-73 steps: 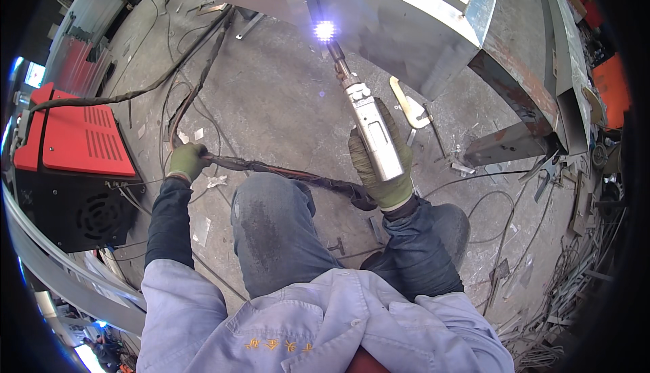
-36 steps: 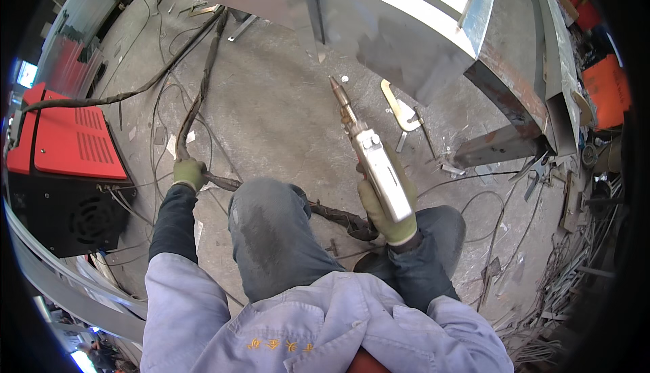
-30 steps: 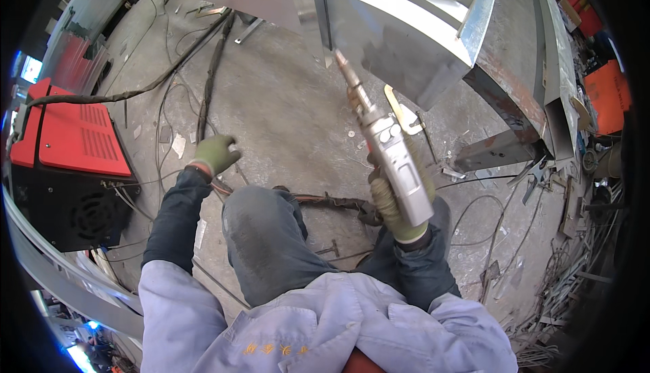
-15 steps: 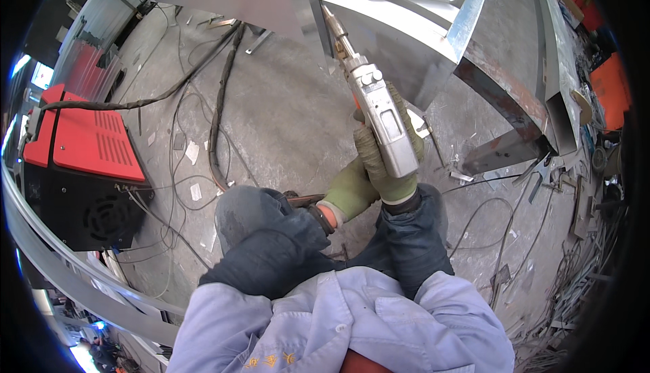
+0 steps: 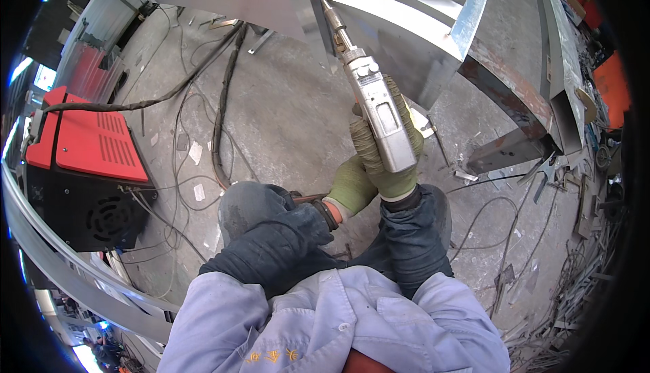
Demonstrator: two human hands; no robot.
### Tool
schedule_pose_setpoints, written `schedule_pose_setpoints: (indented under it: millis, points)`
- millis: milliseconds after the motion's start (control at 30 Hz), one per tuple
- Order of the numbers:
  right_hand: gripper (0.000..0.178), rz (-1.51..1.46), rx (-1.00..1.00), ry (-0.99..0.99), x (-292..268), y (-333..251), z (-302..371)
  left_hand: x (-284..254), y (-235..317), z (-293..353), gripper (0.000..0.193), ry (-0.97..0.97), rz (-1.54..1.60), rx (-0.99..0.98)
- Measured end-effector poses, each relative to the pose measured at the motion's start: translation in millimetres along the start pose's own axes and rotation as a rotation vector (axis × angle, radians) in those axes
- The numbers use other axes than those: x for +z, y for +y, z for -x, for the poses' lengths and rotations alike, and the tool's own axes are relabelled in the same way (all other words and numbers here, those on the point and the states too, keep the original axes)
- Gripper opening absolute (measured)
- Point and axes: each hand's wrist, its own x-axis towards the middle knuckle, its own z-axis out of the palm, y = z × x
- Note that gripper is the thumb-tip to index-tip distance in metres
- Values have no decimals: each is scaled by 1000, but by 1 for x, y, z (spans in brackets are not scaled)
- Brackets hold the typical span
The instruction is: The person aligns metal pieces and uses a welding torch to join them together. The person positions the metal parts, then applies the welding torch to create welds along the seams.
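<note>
Right hand (image 5: pixel 367 149) fingers clamped on torch (image 5: pixel 382 112); left hand's (image 5: pixel 351 187), can't tell. Grip slip could knock nozzle (image 5: pixel 331 16) into post (image 5: pixel 310 17).

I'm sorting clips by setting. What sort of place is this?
Likely a metalworking shop: the right hand holds a torch-like tool beside a metal frame, a red-and-black machine stands left, and metal scrap lies right.

Grey concrete floor (image 5: pixel 284 119) (scuffed and littered) spreads through the middle; a bright panel (image 5: pixel 45 77) glows near ten o'clock, a white light (image 5: pixel 87 357) at eight, metal scrap (image 5: pixel 565 298) at four.
</note>
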Motion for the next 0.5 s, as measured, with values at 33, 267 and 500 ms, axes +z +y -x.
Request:
schedule_pose_setpoints:
  millis: [33, 267, 500]
  points:
    - [71, 24, -17, 4, 0, -1, -1, -2, 0, 0, 29, -9, -31, 13]
    - [71, 88, -96, 34, 5, 1, -1, 0, -10, 0, 30, 9, -143, 105]
    - [71, 103, -103, 57, 9, -4, -3, 3, -15, -1, 31, 69, -172, 184]
